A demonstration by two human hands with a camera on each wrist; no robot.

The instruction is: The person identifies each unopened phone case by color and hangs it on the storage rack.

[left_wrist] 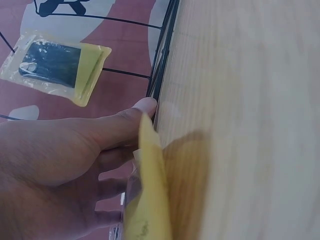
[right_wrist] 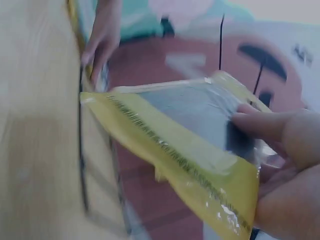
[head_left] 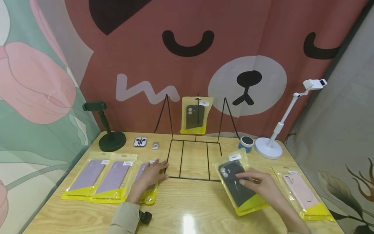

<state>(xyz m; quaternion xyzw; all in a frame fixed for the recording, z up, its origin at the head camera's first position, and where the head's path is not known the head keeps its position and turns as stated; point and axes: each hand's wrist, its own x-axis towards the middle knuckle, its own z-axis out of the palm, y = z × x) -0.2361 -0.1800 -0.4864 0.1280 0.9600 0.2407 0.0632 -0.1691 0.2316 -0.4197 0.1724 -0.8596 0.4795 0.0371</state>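
Observation:
My right hand (head_left: 261, 185) pinches a clear-and-yellow pouch with a black phone case (head_left: 233, 178) by its side, fingers over the front; the pouch is tilted above the table. In the right wrist view, the yellow bottom of this pouch (right_wrist: 175, 165) faces the camera. My left hand (head_left: 152, 175) lies over the nearest pouch with a purple phone case (head_left: 146, 190), its thumb at the front left corner of a black wire rack (head_left: 190, 178). The left wrist view has this thumb against the wire. Another pouched black phone case (head_left: 195, 115) hangs on the rack's middle hook.
Two more pouched purple cases (head_left: 114, 177) lie at left, a pouched pink case (head_left: 301, 190) at right. Behind stand a green stand (head_left: 112, 141), boxed earphones (head_left: 140, 141), a small silver gadget (head_left: 155, 145), a blue round speaker-like thing (head_left: 246, 143) and a white stand (head_left: 268, 148).

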